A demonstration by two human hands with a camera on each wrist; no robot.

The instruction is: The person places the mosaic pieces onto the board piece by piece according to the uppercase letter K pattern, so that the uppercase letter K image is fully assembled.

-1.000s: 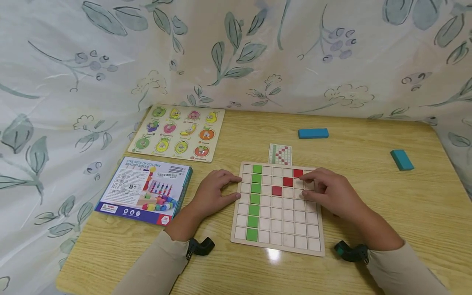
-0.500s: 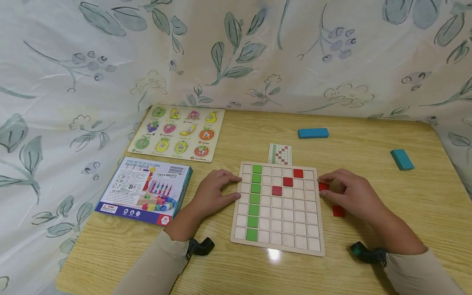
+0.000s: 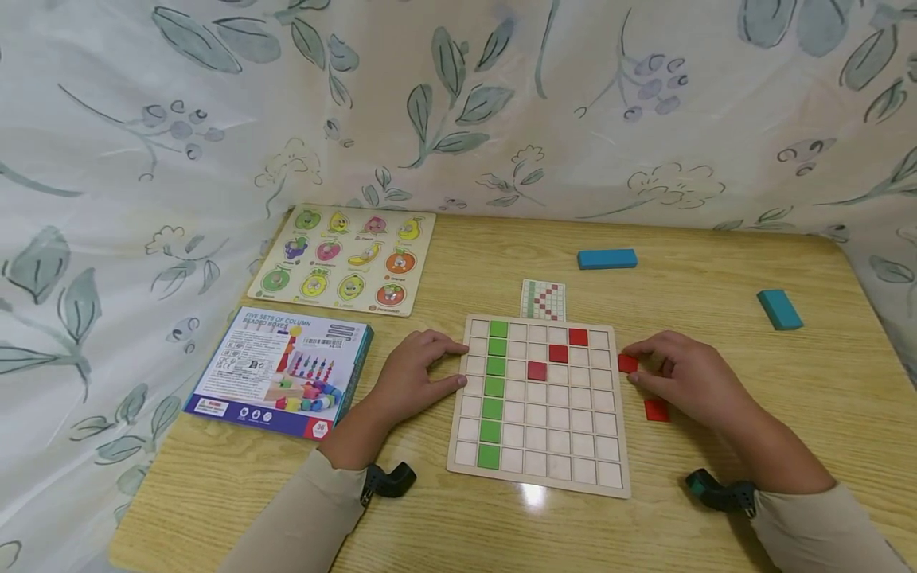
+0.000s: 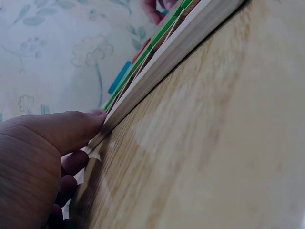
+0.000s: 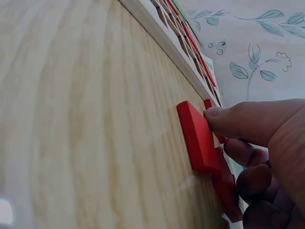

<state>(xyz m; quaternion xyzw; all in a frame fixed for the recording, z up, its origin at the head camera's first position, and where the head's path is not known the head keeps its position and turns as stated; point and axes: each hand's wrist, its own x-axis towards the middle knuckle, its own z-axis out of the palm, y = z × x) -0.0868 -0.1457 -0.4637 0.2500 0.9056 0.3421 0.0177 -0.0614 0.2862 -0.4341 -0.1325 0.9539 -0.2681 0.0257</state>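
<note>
The left hand (image 3: 415, 374) is resting against the left edge of the grid board (image 3: 540, 469), fingers loosely curled and touching the rim, holding nothing. The right hand (image 3: 688, 378) is lying on the worktop (image 3: 716, 270) just right of the board, its grip pinching a red tile (image 3: 628, 364) beside the board's right edge. A second red tile (image 3: 656, 410) is lying near the right palm. Three red tiles and a green column are sitting in the board.
</note>
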